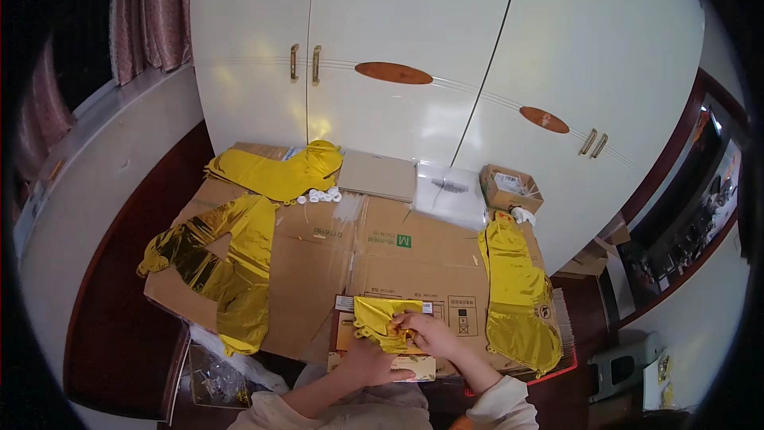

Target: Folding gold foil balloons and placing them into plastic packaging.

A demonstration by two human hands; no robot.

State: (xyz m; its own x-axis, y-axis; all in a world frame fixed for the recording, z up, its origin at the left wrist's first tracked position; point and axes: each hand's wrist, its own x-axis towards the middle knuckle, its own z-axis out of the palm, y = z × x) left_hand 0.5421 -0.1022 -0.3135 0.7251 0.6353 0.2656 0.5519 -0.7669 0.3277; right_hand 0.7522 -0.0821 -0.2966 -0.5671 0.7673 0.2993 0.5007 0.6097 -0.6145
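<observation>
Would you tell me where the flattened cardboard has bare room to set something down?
The flattened brown cardboard is bare mid-sheet, between the crinkled gold foil balloon and the right-side gold foil pile. The near edge is crowded: left hand and right hand fold a gold foil piece.

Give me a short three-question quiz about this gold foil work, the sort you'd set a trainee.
1. True or false: both hands touch the folded gold foil piece.
2. Which lies at the right edge of the flattened cardboard?
A. a stack of gold foil pieces
B. a blue bucket
C. a red toolbox
3. What small white things lie near the gold foil pile at the back left?

Key
1. True: the left hand is under it and the right hand pinches its edge.
2. A.
3. A cluster of small white pieces, too small to identify.
</observation>
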